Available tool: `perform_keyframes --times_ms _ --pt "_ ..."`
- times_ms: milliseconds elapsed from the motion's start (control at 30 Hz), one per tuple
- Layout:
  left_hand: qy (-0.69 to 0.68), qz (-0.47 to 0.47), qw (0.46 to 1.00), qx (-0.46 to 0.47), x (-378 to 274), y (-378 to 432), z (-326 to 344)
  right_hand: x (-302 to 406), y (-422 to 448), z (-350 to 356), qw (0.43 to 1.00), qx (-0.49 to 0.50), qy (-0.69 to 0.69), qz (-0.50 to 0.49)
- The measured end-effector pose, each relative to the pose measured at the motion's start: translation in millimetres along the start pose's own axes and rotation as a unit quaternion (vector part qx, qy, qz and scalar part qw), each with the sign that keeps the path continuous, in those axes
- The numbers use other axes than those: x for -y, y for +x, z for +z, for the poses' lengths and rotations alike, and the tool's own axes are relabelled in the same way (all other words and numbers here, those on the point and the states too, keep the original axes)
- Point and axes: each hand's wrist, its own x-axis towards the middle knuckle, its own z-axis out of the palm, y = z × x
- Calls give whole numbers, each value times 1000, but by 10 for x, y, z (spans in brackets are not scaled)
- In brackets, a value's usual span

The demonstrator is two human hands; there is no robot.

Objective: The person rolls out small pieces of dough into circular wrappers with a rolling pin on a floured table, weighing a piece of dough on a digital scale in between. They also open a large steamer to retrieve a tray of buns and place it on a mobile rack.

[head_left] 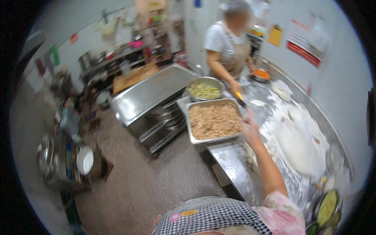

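My right hand (251, 129), blurred, reaches out over the right edge of a metal pan (190, 126) of minced filling (214, 120). Its fingers point at the dark end of a yellow-and-black tool (240, 98), held by a co-worker's hand (235, 87). Whether my fingers touch the tool or hold anything cannot be made out. My left hand is out of view. Below my right forearm, several pale dough pieces (251, 157) lie on the floured steel table (232, 163). A large whitish dough mass (296, 147) rests to the right.
Behind the pan stands a round bowl of chopped pale-green vegetable (204, 90). A bowl of shredded orange food (261, 75) is by the co-worker (226, 44). To the left are a steel stand (152, 91) and a white bucket (85, 160). A green-filled bowl (327, 207) sits lower right.
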Motion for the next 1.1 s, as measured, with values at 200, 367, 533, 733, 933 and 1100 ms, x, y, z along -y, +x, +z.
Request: perform_keyframes --times_ms 200,367,533,733,933,1100 --pt "103 20 994 13 -241 649 41 1345 770 -220 979 -8 35 -201" --pt "140 23 990 6 -268 693 -135 2058 1047 -274 966 -43 39 -251" --pt "168 21 986 11 -445 711 -100 2019 1110 -149 954 -89 76 -277" --pt "195 24 980 16 -609 743 -18 1393 599 43 975 10 7 -223" --pt "220 23 975 19 -736 799 40 286 -396 398 979 138 -74 -130" --pt "235 23 971 21 -818 812 54 -643 -1459 358 968 227 -105 -28"
